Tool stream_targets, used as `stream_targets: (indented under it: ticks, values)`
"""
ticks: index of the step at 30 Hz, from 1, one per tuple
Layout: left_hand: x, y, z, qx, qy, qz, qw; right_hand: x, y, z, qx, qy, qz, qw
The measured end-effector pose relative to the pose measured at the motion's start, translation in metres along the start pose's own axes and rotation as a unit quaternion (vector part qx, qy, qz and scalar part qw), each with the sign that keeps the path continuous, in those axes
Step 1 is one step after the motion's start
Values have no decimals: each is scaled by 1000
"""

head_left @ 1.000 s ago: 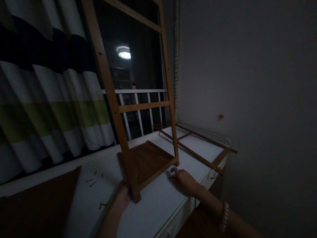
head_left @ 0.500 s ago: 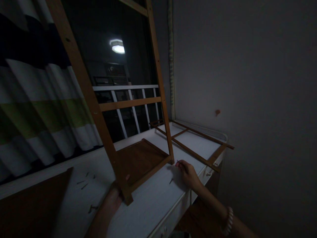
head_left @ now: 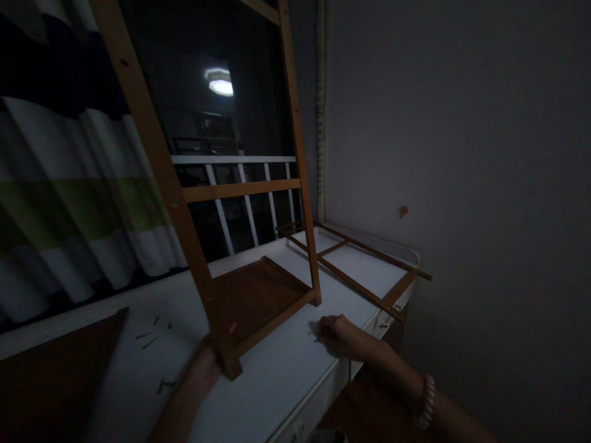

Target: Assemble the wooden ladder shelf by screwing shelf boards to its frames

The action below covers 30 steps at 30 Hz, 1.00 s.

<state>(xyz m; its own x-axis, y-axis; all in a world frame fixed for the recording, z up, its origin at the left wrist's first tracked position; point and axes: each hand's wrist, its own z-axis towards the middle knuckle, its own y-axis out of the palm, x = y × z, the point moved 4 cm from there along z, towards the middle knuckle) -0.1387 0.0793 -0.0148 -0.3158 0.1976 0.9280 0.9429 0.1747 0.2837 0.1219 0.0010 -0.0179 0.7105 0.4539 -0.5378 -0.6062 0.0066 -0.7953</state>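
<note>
A tall wooden ladder-like frame [head_left: 302, 184] stands upright on the white desk, joined at its foot to a brown wooden shelf board [head_left: 263, 292]. My left hand [head_left: 207, 363] is wrapped round the lower end of the frame's left leg, the thumb showing past it. My right hand [head_left: 339, 337] is low over the desk, in front of the frame's right leg. Its fingers are pinched together, and a small dark screw [head_left: 316, 340] shows at their tips. Dimness hides whether more is in the fingers.
Several loose screws [head_left: 150, 343] lie on the white desk [head_left: 272, 375] at the left, near a dark brown board [head_left: 50, 375]. A second wooden frame [head_left: 355, 280] lies flat at the right, its ends past the desk's edge. A striped curtain [head_left: 101, 197] hangs by the window.
My right hand has moved from beside the frame's right leg down and towards me, onto the screw on the desk. My left hand keeps its grip on the left leg.
</note>
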Motion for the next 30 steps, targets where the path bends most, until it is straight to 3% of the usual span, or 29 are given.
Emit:
stream_targets:
  ticks: [3, 6, 12, 19, 25, 30]
  values:
    - [1, 3, -2, 2, 1, 2, 1000, -2, 1, -1, 17, 18, -46, 999]
    - [2, 4, -1, -11, 4, 1, 1000, 3, -1, 6, 55, 58, -17, 997]
    - [3, 2, -4, -4, 9, 0, 1000, 32, -15, 27, 211, 158, 79, 961]
    - [2, 2, -8, -25, 13, 28, 999, 46, -11, 35, 238, 158, 198, 938]
    - [1, 1, -4, -26, 23, 15, 999, 45, -11, 42, 250, 166, 176, 937]
    - [1, 2, -5, -19, 21, 14, 1000, 40, -12, 44, 252, 132, 189, 940]
